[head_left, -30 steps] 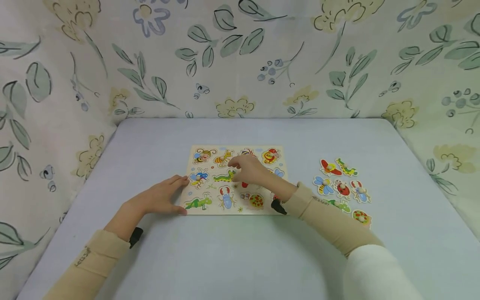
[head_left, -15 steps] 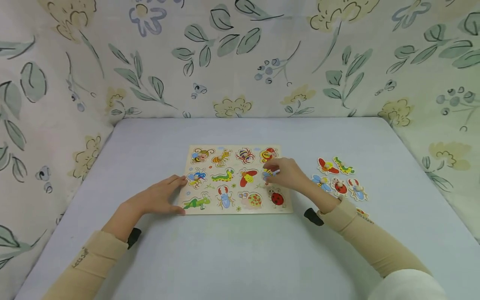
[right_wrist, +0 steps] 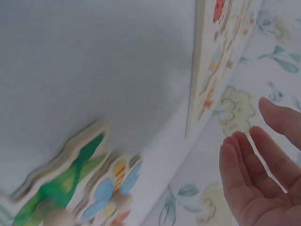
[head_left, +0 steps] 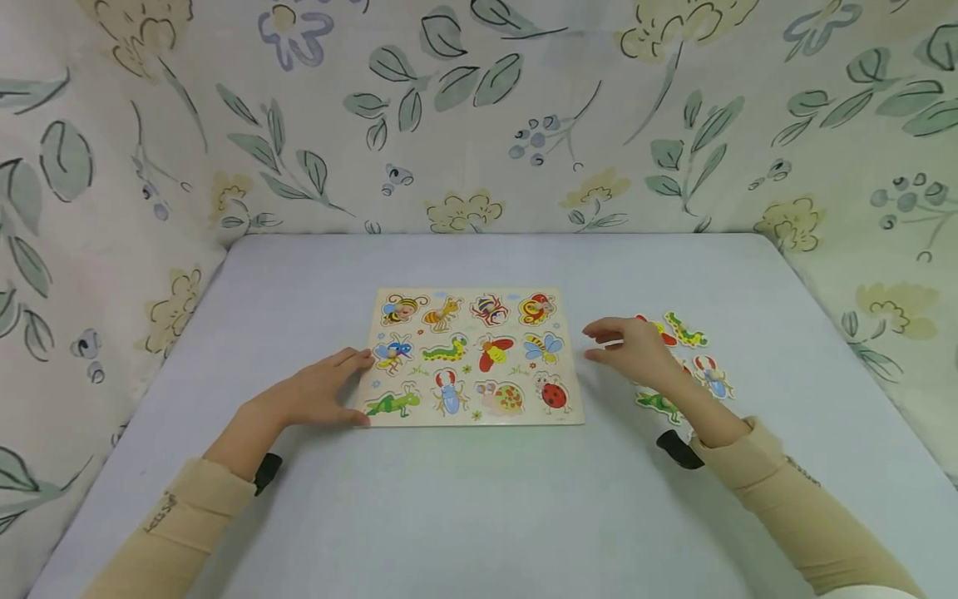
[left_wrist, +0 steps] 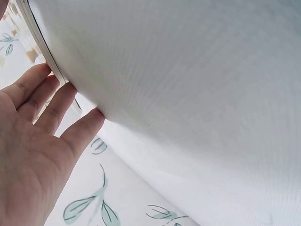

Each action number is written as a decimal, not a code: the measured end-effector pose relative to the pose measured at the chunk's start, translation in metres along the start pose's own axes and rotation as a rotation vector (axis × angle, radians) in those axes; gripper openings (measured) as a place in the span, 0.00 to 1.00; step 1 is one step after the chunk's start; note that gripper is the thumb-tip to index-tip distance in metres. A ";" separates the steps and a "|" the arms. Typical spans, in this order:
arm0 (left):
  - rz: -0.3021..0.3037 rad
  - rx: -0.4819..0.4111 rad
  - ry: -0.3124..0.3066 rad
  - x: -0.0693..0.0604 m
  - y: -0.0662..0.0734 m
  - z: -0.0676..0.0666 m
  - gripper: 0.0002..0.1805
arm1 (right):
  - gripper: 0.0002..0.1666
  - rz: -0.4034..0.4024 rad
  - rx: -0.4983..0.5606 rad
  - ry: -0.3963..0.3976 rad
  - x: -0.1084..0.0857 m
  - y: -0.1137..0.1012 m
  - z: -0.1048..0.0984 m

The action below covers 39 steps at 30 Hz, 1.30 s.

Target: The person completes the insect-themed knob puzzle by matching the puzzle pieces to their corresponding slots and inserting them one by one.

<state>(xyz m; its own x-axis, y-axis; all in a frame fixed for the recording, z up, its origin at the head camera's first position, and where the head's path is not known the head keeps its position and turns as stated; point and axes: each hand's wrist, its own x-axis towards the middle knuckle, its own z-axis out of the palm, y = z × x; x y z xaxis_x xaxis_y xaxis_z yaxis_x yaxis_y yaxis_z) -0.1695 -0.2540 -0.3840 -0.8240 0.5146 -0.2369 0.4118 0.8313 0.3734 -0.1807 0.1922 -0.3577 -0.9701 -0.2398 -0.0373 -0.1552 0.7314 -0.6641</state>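
A wooden insect puzzle board [head_left: 479, 420] lies flat on the table. My left hand [head_left: 318, 391] touches its left edge, the thumb by the near corner. In the left wrist view the fingertips of the left hand [left_wrist: 37, 141] rest along the board's edge [left_wrist: 40, 42]. My right hand [head_left: 636, 353] holds nothing, its fingers loosely bent, between the board and the loose puzzle pieces. It partly hides several pieces. A caterpillar piece [head_left: 684, 330], a stag beetle piece [head_left: 713, 378] and a grasshopper piece [head_left: 659, 405] show around it.
The white table [head_left: 479, 516] reaches back to a floral cloth [head_left: 479, 125], which also hangs at both sides. In the right wrist view a blue-winged insect piece [right_wrist: 104, 189] lies beside the grasshopper piece.
My right hand has moved right from above the board's middle, across its right part, to the side near the loose pieces. The left hand has stayed at the board's edge.
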 end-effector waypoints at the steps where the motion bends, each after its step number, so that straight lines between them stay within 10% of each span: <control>1: 0.004 0.001 0.001 0.000 0.000 0.000 0.51 | 0.20 0.004 0.002 0.012 -0.003 0.003 -0.004; 26: 0.031 -0.009 0.019 0.002 -0.004 0.003 0.50 | 0.24 0.211 -0.030 0.096 -0.048 0.073 -0.049; 39: 0.026 -0.011 0.027 0.000 -0.002 0.002 0.50 | 0.21 0.276 -0.156 0.067 -0.026 0.097 -0.073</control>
<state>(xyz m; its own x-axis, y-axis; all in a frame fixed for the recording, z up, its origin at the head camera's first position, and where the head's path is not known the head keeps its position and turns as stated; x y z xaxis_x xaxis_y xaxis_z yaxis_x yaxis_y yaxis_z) -0.1696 -0.2551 -0.3868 -0.8235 0.5299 -0.2027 0.4289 0.8153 0.3891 -0.1838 0.3163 -0.3666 -0.9888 0.0201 -0.1479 0.0941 0.8534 -0.5127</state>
